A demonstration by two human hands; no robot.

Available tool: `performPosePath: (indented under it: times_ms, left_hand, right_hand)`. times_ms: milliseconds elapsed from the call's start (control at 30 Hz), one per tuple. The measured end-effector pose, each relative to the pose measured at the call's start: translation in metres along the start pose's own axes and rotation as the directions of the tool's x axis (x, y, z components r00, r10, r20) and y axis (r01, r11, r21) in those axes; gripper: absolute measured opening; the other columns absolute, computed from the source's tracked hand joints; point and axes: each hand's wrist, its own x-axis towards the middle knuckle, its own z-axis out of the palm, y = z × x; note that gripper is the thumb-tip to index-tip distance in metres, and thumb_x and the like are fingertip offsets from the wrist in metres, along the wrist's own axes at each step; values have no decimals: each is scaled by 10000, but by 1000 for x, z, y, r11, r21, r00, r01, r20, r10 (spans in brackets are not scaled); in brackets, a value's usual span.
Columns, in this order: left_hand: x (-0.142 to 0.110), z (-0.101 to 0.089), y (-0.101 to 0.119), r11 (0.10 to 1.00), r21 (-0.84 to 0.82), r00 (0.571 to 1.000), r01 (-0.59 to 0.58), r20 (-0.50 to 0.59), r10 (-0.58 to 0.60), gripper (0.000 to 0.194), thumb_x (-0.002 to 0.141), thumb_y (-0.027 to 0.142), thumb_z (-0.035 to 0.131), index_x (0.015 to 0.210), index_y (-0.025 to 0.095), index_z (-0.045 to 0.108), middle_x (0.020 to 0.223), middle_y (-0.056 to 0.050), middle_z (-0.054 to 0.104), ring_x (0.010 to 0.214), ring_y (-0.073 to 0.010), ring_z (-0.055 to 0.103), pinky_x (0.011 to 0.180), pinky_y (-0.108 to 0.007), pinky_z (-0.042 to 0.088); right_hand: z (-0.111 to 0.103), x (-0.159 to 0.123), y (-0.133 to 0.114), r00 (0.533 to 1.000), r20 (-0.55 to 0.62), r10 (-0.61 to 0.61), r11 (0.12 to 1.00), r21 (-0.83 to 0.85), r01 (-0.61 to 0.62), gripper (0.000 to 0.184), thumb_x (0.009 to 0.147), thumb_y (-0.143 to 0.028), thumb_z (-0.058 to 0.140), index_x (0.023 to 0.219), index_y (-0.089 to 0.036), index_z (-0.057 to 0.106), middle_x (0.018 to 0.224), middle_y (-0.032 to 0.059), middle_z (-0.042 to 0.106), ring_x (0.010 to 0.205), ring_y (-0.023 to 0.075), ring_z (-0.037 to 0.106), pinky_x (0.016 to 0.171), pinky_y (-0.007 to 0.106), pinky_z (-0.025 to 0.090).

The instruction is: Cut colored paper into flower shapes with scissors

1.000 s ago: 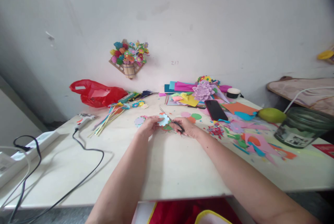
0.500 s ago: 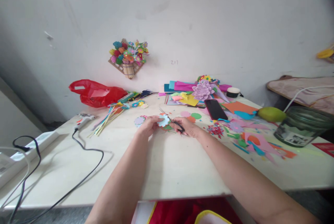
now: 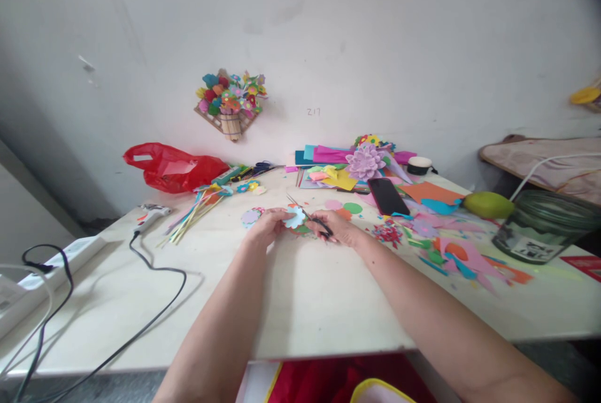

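Between the fingers of my left hand (image 3: 270, 226) is a light blue flower cut-out (image 3: 295, 218) with a scalloped edge. My right hand (image 3: 335, 228) is closed around the dark handles of a pair of scissors (image 3: 322, 226). The blades point up and left, right beside the blue cut-out; whether they touch it I cannot tell. A lilac scalloped cut-out (image 3: 250, 218) lies to the left of my left hand. Beyond my right hand are a green disc (image 3: 353, 208) and an orange disc (image 3: 344, 214). Other coloured pieces lie partly hidden under my hands.
On the left are a red plastic bag (image 3: 176, 168), a corded glue gun (image 3: 151, 218), coloured sticks (image 3: 197, 215) and a power strip (image 3: 70, 265). To the right lie a phone (image 3: 389, 197), foam scraps (image 3: 469, 259), a green fruit (image 3: 488, 205) and a glass jar (image 3: 539, 228).
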Motion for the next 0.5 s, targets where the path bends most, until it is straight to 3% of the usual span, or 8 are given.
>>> performPosePath:
  times_ms: [500]
  left_hand:
    - [0, 0, -1, 1000, -1, 1000, 12, 28, -12, 42, 604, 60, 680, 603, 92, 652, 581, -47, 646, 508, -113, 582, 541, -213, 442]
  right_hand:
    - [-4, 4, 8, 1000, 13, -29, 998, -53, 29, 290, 724, -424, 652, 788, -158, 554, 519, -57, 518, 362, 44, 423, 293, 160, 200]
